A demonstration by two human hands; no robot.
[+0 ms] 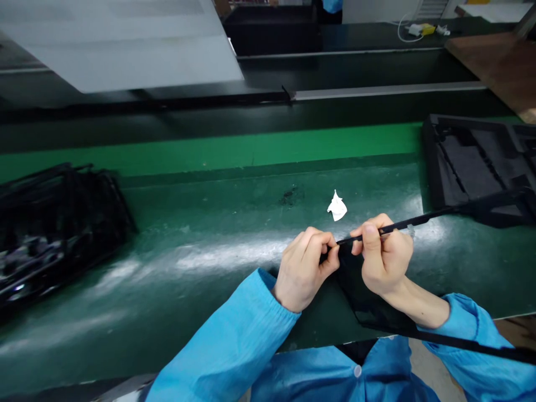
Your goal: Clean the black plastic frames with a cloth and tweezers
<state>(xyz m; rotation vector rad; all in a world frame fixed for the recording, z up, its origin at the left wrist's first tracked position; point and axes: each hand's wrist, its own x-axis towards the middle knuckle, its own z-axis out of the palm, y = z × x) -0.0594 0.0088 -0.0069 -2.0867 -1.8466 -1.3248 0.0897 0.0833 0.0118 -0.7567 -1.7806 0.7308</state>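
A thin black plastic frame (404,224) runs from between my hands out to the right, where it widens into a broader end over the mat. Another long side of it passes below my right wrist, near the table's front edge. My left hand (307,265) is closed, its thumb and fingertips pinching the frame's left corner. Just to the right, my right hand (385,251) grips the same upper bar between thumb and fingers. Behind my hands, a small crumpled white scrap (337,206) lies on the green table. What sits between my left fingertips is hidden.
A heap of black frames (62,223) lies at the left. A black tray (435,162) with grey compartments stands at the right, under the frame's far end. A white panel (125,50) juts in at the upper left. A brown board (494,67) is at the upper right.
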